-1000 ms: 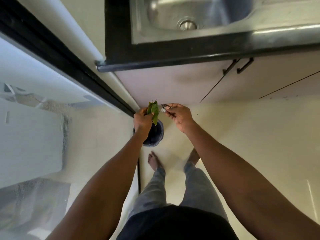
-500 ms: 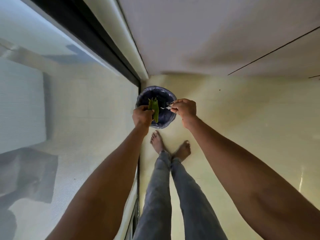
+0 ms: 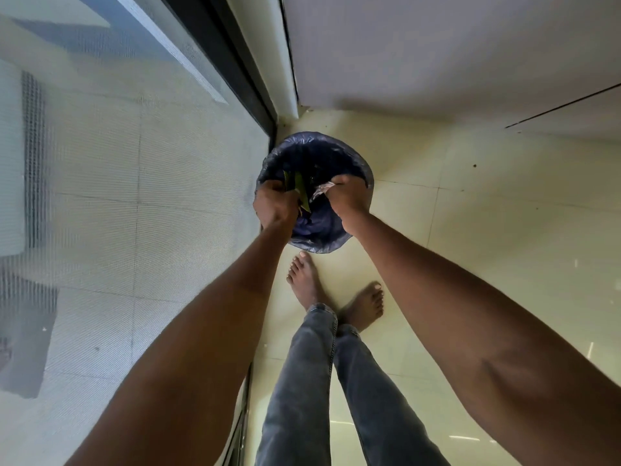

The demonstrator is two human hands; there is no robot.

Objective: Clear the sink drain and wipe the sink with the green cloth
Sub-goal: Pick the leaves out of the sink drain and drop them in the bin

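- Dark blue plastic lines the round bin (image 3: 331,242) on the floor, which stands in the corner where the sliding screen door (image 3: 134,183) on the left meets the pale cabinet front (image 3: 437,55) at the far side.
- We hold both hands over the bin's mouth, close together but not touching.
- Our left hand (image 3: 274,205) has its grip curled round a few green leaves (image 3: 300,190), which stick out past the fingers, over the liner.
- Our right hand (image 3: 346,196) pinches a small, shiny, silvery scrap (image 3: 321,190); we cannot tell what it is.
- Leaves and scrap both sit above the opening, just beside each other.
- Near us, our two bare feet (image 3: 304,280) stand on the cream floor tiles (image 3: 504,230), with grey jeans (image 3: 302,381) below them in view.
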